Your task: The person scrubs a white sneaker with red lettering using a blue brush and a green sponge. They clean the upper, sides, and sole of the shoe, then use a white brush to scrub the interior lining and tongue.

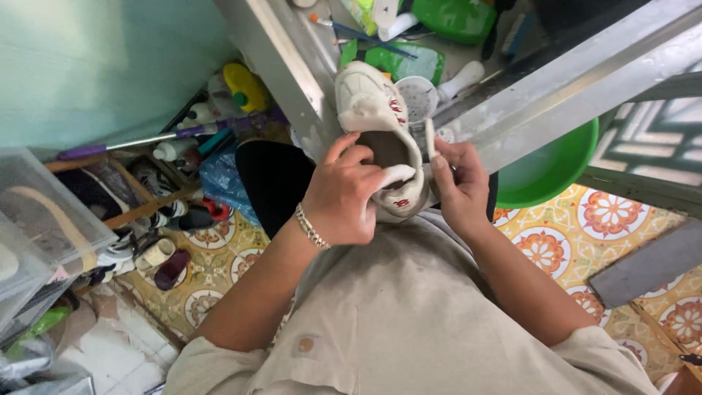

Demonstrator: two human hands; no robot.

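soft, even daylight — bright and washed out at the upper left; edges bend with wide-angle distortion, shadows faint.

One white sneaker [380, 139], two hands, one green basin [548, 172], perhaps five shoes on rack [157, 208].

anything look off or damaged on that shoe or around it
The white shoe looks grimy, with grey smudges on its upper. The left hand grips its heel; the right hand holds a small white stick beside the opening. Below left, loose shoes lie jumbled on the patterned floor. No spill shows.
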